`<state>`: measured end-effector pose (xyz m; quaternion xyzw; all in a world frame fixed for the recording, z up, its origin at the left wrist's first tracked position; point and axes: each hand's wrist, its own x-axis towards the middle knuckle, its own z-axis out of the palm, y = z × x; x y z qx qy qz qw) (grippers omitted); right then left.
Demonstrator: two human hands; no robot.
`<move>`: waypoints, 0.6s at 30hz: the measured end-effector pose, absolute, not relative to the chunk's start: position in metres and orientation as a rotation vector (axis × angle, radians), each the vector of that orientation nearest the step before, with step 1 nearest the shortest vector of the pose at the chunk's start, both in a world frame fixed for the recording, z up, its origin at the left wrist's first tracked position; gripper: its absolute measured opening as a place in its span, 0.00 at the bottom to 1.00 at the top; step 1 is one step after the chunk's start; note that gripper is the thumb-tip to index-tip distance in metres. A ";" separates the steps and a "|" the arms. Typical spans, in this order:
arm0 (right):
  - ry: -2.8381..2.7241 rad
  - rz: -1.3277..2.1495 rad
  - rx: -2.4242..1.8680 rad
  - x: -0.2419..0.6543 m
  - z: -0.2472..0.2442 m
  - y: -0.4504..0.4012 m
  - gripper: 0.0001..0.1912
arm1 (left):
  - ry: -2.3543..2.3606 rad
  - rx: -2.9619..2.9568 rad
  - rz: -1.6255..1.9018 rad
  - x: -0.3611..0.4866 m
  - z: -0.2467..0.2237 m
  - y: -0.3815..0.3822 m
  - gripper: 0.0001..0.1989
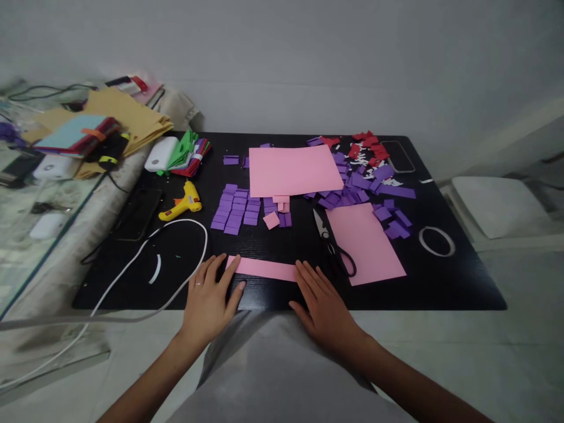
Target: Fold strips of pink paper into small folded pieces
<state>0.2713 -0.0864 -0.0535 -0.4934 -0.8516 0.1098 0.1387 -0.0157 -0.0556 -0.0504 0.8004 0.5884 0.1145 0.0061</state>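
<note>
A narrow pink paper strip [264, 269] lies flat near the front edge of the black table. The fingertips of my left hand [212, 296] press on its left end, with the fingers spread. On the right end rest the fingers of my right hand [324, 308], stretched out; they cover that end. Just beyond my right hand lie black-handled scissors [330, 242], partly open, next to a pink sheet [365, 247]. Several small pink paper pieces [272, 220] and folded purple paper pieces [235, 208] are behind the strip.
A larger pink sheet [293, 170] lies at the back over purple scraps. Red scraps [370, 147] and a tape ring [436, 241] are at right. At left are a yellow glue gun [183, 202], a phone [140, 212] and a white cable [127, 275] crossing the table edge.
</note>
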 end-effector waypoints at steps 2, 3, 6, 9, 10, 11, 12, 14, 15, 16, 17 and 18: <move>-2.456 0.298 -1.438 0.271 -0.054 -0.088 0.39 | 1.841 2.510 0.376 -0.016 -0.051 -0.056 0.26; -2.449 0.289 -1.449 0.271 -0.055 -0.089 0.39 | 1.841 2.512 0.386 -0.016 -0.052 -0.056 0.26; -2.430 0.287 -1.472 0.271 -0.056 -0.094 0.39 | 1.849 2.503 0.425 -0.016 -0.055 -0.056 0.26; -2.399 0.284 -1.450 0.273 -0.054 -0.092 0.38 | 1.852 2.489 0.455 -0.017 -0.056 -0.055 0.26; -2.374 0.278 -1.437 0.273 -0.052 -0.090 0.36 | 1.851 2.483 0.470 -0.017 -0.056 -0.055 0.26; -2.338 0.272 -1.422 0.273 -0.048 -0.085 0.35 | 1.847 2.473 0.493 -0.018 -0.055 -0.054 0.25; -2.299 0.287 -1.415 0.271 -0.044 -0.080 0.32 | 1.840 2.458 0.527 -0.018 -0.055 -0.054 0.24; -2.237 0.368 -1.389 0.263 -0.035 -0.065 0.27 | 1.809 2.408 0.619 -0.019 -0.056 -0.052 0.22; -2.225 0.446 -1.384 0.257 -0.030 -0.058 0.25 | 1.785 2.376 0.668 -0.020 -0.056 -0.052 0.21; -2.229 0.515 -1.363 0.249 -0.026 -0.050 0.23 | 1.759 2.342 0.714 -0.020 -0.057 -0.052 0.20; -2.236 0.563 -1.342 0.240 -0.023 -0.043 0.22 | 1.733 2.307 0.751 -0.020 -0.058 -0.052 0.20; -2.257 0.593 -1.321 0.230 -0.020 -0.038 0.22 | 1.709 2.277 0.782 -0.020 -0.059 -0.052 0.21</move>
